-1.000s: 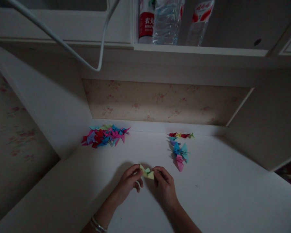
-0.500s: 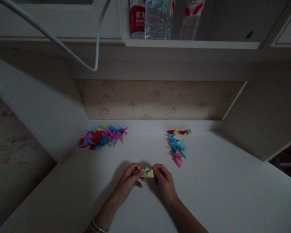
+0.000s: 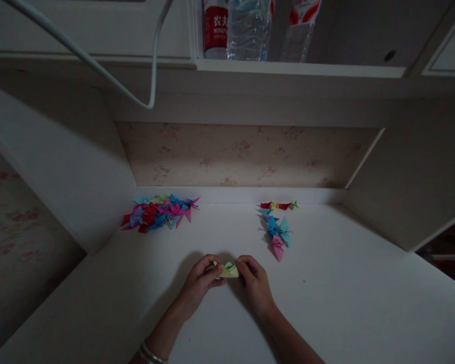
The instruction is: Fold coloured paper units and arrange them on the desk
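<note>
Between my two hands is a pale yellow-green origami crane (image 3: 228, 271), partly covered by fingers. My left hand (image 3: 203, 275) pinches its left end between thumb and fingers. At the other end, my right hand (image 3: 252, 280) grips its right tip. Beyond my right hand lies a loose group of folded paper cranes, among them a pink crane (image 3: 277, 246), a blue crane (image 3: 273, 226) and a light-blue crane (image 3: 285, 231). A dense heap of cranes (image 3: 161, 214) in red, blue, pink and purple rests at the back left.
The white tabletop (image 3: 326, 313) is boxed in by side panels and a flowered back wall (image 3: 242, 151). Overhead, a shelf (image 3: 299, 68) holds plastic bottles (image 3: 246, 30). A white cable or lamp arm (image 3: 151, 76) hangs down at the upper left.
Both hands keep hold of the paper crane. My left lower fingers have curled in closer beneath it, and my right hand has shifted slightly left. The view has moved very slightly.
</note>
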